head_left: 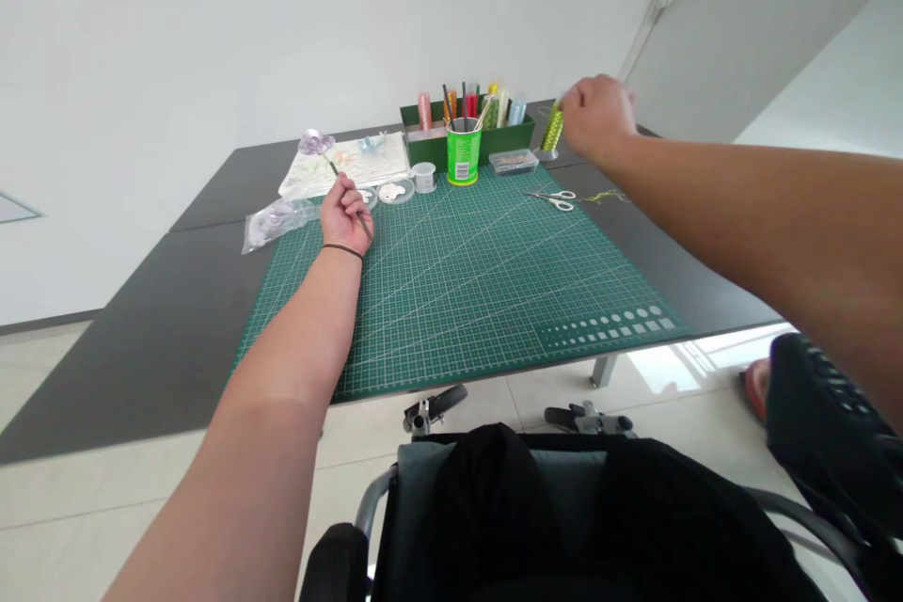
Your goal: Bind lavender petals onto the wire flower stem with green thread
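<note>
My left hand (345, 214) is closed around the thin dark green stem of an artificial flower (315, 143) with pale purple petals, and rests over the left part of the green cutting mat (451, 273). At the back right, my right hand (599, 113) has its fingers closed at the top of a spool of yellow-green thread (552, 129), which leans slightly. The fingertips there are partly hidden and a little blurred. White-handled scissors (561, 199) lie on the mat's right edge, beside loose yellow-green strands (603, 197).
A dark green box (502, 143) of coloured spools stands at the back, behind a bright green can (463, 158) of tools. A clear case (514, 161), a small clear spool (424, 177), white dishes (395, 192), a plastic bag (278, 220) and white sheets (353, 162) lie around the mat.
</note>
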A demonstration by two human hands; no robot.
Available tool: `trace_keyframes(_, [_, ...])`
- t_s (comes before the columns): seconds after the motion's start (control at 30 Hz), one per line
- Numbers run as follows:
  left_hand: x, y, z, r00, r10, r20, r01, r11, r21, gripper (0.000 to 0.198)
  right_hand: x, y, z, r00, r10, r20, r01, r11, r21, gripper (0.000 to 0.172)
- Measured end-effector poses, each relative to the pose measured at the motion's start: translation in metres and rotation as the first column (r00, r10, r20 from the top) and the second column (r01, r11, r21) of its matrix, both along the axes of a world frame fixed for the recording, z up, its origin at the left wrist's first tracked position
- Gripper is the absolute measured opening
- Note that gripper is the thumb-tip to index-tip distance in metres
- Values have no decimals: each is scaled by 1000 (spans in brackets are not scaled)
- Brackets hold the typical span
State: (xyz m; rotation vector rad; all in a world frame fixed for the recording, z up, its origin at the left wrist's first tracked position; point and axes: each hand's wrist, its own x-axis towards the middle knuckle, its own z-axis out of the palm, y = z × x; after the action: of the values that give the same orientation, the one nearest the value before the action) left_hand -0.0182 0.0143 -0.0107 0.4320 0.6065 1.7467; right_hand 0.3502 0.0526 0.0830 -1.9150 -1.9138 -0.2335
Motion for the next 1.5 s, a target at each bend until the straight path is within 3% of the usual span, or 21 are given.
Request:
trace_keyframes(0.07, [3, -3, 2, 1000, -23, 2, 23, 1000, -6, 27, -36, -6, -2, 993, 113, -13, -113, 993, 32, 42])
trace_keyframes(0.1, [5, -5, 3, 999, -39, 7, 39, 999, -5, 27, -55, -9, -5, 970, 235, -58, -234, 972, 30, 36])
trace_keyframes(0.17, [8, -8, 6, 996, -86, 14, 86, 996, -7, 28, -94, -17, -16, 859, 474, -193, -484, 875, -5, 24])
trace_keyframes(0.23, [13, -12, 8, 991, -130, 9, 130, 991, -21, 30, -133, -25, -31, 730, 573, -373, -625, 780, -27, 27])
trace_keyframes(0.33, [18, -16, 11, 986, -159, -45, 156, 986, -64, 30, -181, -39, -50, 590, 484, -647, -677, 733, -69, 33])
trace_keyframes(0.37, [19, -16, 11, 984, -167, -64, 163, 984, -74, 29, -192, -43, -54, 576, 432, -694, -671, 735, -99, 31])
trace_keyframes(0.47, [20, -16, 11, 979, -190, -78, 185, 980, -71, 25, -202, -52, -55, 532, 388, -753, -733, 655, -180, 30])
trace_keyframes(0.5, [20, -16, 10, 978, -195, -71, 190, 980, -61, 24, -198, -54, -53, 541, 381, -750, -731, 654, -194, 29])
trace_keyframes(0.63, [20, -15, 9, 976, -214, -41, 212, 976, -44, 27, -163, -48, -43, 634, 473, -612, -652, 752, -94, 11])
trace_keyframes(0.8, [18, -18, 11, 969, -247, 29, 247, 969, -18, 32, -103, -27, -31, 775, 566, -282, -626, 750, -214, 11])
trace_keyframes(1.0, [15, -17, 11, 967, -249, 48, 250, 968, -3, 34, -25, 1, -22, 811, 584, -41, -562, 757, -333, 15])
trace_keyframes(1.17, [11, -16, 9, 979, -203, 30, 202, 979, 22, 33, 38, 12, -16, 918, 382, 105, -317, 866, -386, 18])
trace_keyframes(1.33, [9, -16, 10, 982, -173, 81, 171, 985, 36, 37, 85, 4, -22, 991, 98, 87, -62, 935, -350, 23])
trace_keyframes(1.5, [17, -19, 14, 978, -190, 82, 192, 981, -19, 39, 104, -6, -42, 999, -50, 18, 53, 918, -394, 7])
